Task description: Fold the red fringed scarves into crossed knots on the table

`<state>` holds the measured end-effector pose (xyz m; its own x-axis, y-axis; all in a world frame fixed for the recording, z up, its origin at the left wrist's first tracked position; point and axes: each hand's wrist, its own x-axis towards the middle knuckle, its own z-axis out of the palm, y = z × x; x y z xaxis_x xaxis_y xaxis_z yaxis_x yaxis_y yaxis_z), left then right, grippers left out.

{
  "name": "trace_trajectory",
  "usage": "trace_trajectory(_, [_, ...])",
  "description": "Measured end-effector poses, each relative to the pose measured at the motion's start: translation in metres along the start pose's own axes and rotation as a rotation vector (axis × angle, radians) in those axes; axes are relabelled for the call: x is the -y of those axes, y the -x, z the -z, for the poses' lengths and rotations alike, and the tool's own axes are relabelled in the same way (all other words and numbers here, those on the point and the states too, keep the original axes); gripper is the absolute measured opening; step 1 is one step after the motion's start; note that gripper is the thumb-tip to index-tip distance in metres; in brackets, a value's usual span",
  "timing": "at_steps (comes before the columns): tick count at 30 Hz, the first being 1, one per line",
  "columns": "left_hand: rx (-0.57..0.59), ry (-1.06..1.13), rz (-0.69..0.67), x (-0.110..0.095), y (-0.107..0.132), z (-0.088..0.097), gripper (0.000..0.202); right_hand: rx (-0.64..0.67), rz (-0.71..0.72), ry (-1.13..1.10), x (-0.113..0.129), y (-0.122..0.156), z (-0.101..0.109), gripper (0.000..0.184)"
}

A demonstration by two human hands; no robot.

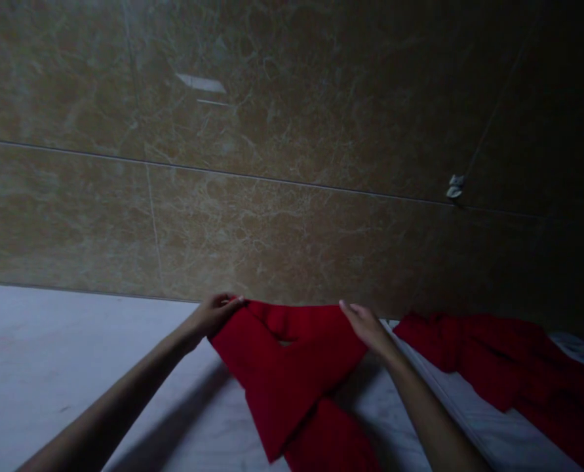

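A red cloth piece (292,380) is stretched between my two hands above the white surface. Its upper edge runs nearly straight, and two bands cross below it around a small gap, like a wrap-over collar. My left hand (216,314) pinches its upper left corner, thumb on top. At the upper right corner, my right hand (365,324) grips the cloth with the thumb along the edge. The fingers under the cloth are hidden on both sides. Lower down, the cloth hangs or lies in folds and leaves the picture at the bottom.
More red cloth (488,347) lies heaped at the right, by the wall. The white surface (75,354) meets a brown marbled tile wall (272,216). A small white fitting (455,186) sits on the wall at right. The light is dim, darkest at the right.
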<state>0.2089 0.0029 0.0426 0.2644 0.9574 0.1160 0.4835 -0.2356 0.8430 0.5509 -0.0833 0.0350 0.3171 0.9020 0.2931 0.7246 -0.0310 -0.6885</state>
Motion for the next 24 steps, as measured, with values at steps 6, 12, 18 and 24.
trace_trajectory(6, [-0.155, -0.486, -0.166, 0.051, -0.016, -0.019, 0.051, -0.018, 0.029, 0.197, -0.044, 0.002, -0.048, 0.028])
trace_trajectory(12, [0.126, -0.709, -0.231, 0.061, -0.01, -0.04, 0.062, 0.123, 0.142, 0.275, -0.046, 0.016, -0.062, 0.047])
trace_trajectory(18, [0.012, -0.688, -0.375, 0.028, 0.009, -0.044, 0.043, 0.086, 0.2, 0.266, -0.009, 0.046, -0.039, 0.034])
trace_trajectory(24, [0.165, -0.319, -0.365, -0.011, 0.043, -0.078, 0.029, 0.434, -0.036, 0.13, 0.021, 0.111, -0.032, 0.028])
